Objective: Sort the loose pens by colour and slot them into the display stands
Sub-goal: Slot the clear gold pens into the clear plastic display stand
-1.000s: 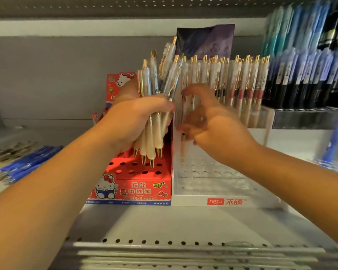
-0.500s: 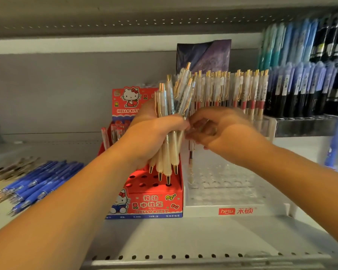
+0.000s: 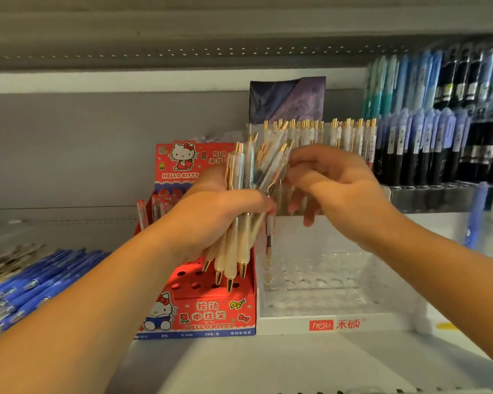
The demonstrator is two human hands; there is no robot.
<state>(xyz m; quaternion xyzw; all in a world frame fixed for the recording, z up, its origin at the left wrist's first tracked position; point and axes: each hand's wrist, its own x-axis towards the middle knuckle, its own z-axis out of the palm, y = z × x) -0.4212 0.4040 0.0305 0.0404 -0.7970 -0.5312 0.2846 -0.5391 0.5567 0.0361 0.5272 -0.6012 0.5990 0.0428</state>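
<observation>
Several blue pens loose left of the red stand.

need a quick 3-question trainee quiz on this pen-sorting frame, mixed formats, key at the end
1. True or false: the left hand holds the white-and-gold pens tips down.
2. The loose blue pens lie: A left of the red stand; B inside it; C on top of it.
3. Name the stand under the right hand.
Key: 1 true; 2 A; 3 the clear stand.
</observation>
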